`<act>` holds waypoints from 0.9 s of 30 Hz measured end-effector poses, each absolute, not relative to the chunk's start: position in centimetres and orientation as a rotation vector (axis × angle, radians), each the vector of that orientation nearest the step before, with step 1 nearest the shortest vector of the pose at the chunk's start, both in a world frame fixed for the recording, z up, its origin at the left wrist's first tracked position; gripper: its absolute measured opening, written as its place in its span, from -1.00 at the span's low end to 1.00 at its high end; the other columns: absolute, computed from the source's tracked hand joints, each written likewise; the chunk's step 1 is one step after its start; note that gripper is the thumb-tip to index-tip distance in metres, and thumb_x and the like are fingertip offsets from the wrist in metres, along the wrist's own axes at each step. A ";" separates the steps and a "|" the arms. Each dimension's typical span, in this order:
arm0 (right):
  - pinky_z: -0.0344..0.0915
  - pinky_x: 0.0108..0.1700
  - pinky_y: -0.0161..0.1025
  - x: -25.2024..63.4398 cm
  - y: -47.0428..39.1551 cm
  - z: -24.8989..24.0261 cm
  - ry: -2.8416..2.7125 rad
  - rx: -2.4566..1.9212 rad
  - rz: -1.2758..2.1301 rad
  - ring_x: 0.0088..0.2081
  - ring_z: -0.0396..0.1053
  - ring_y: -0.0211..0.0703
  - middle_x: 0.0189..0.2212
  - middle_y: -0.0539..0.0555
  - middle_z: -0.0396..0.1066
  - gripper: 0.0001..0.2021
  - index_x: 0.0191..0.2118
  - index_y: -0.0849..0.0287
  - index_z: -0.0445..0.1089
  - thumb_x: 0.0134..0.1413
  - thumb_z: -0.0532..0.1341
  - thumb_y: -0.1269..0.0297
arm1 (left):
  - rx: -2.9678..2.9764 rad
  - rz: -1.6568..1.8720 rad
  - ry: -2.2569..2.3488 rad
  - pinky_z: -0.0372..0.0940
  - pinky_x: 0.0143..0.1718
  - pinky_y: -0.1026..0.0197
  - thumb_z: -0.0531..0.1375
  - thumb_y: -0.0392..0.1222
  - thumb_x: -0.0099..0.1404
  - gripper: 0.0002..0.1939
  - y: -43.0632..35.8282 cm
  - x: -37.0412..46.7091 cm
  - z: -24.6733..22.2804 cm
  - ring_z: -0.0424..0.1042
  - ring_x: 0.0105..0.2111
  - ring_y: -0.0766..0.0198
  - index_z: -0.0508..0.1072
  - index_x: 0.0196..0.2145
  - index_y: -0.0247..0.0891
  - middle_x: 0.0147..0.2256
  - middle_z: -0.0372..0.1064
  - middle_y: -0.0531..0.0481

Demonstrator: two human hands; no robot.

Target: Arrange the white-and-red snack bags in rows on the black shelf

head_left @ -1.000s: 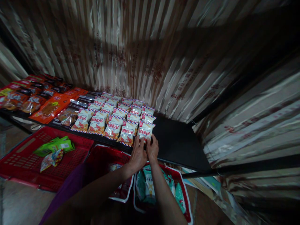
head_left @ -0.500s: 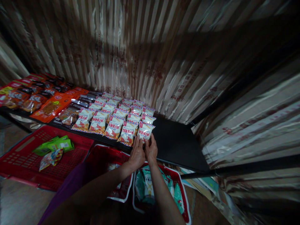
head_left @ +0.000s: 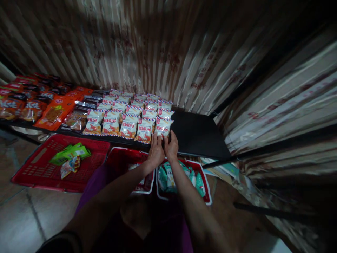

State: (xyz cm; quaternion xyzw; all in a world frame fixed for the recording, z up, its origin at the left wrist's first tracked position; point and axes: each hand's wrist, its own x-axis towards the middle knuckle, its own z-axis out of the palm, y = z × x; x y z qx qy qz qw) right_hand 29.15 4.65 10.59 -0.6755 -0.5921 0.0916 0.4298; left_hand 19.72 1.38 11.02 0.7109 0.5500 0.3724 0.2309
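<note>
White snack bags with red lettering and striped top edges stand in several rows on a black shelf. At the front right end, a snack bag leans back on the ones behind it. My left hand holds its lower left corner, fingertips against the front. My right hand grips the lower right corner, its fingers along that side. The bag's bottom edge is partly hidden by my fingers.
Left along the shelf lie orange packets and dark-topped packets. Below are a red basket with green packets, a second red basket, and a third basket holding teal bags. A striped curtain hangs behind.
The view has tilted, so shelf and baskets sit higher in the picture. Both hands stay at the lower corners of the same front right bag, which shows no clear shift.
</note>
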 end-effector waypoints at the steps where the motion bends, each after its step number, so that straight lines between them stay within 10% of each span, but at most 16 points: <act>1: 0.07 0.17 -0.05 28.9 4.2 10.7 -1.481 -1.685 0.222 0.15 0.15 -0.02 0.12 0.29 0.23 -0.48 0.14 0.35 0.18 0.14 -0.05 0.14 | 1.962 1.033 1.504 -0.14 0.25 -0.15 0.00 -0.34 0.20 -0.40 1.1 19.5 11.1 -0.33 0.30 -0.01 0.02 0.19 -0.48 0.28 -0.23 -0.39; 27: 0.26 0.02 -0.20 18.9 -12.9 0.1 -1.574 -1.882 0.730 -0.12 0.40 -0.12 -0.21 0.14 0.49 -0.67 -0.19 0.18 0.46 -0.02 0.03 0.53 | 1.725 0.356 1.447 0.06 0.18 0.13 0.02 -0.43 0.17 -0.59 -13.5 9.1 1.9 0.14 0.17 0.15 0.32 0.00 -0.39 0.14 0.16 -0.25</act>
